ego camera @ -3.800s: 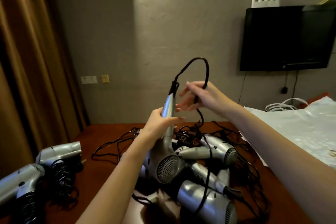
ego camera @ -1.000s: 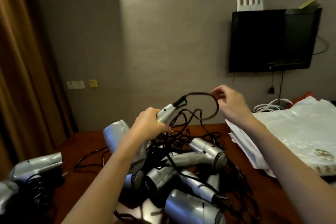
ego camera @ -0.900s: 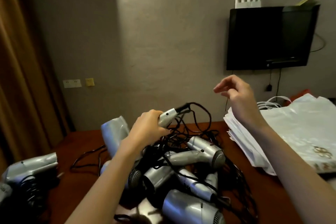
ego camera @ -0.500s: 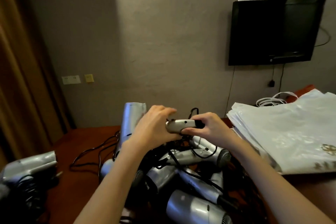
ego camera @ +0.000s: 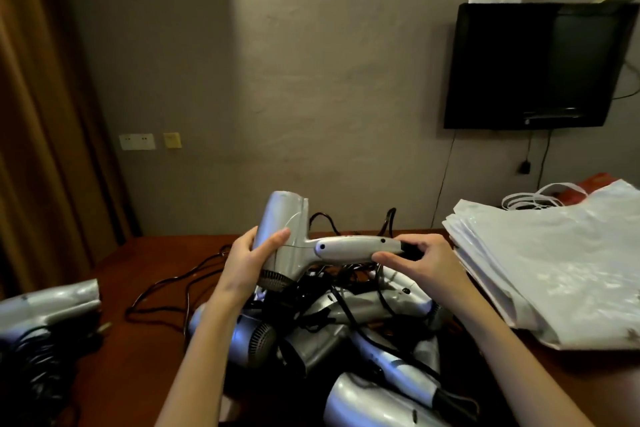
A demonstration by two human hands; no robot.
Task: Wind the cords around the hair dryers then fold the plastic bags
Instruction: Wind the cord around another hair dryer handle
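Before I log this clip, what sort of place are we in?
Probably a hotel room, perhaps housekeeping prep. A black television hangs on the wall, heavy brown curtains cover the left side, and many identical silver hair dryers lie piled on the table beside stacked plastic bags.

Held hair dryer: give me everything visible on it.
The held hair dryer is silver, glossy plastic by its look, with a short barrel and a paler handle bearing two dark dots. It is lifted above the pile of dryers, barrel upright with its dark grille downward, handle pointing right. The left hand grips the barrel; the right hand pinches the handle's end at the black cord collar. Its cord is not wound on it.
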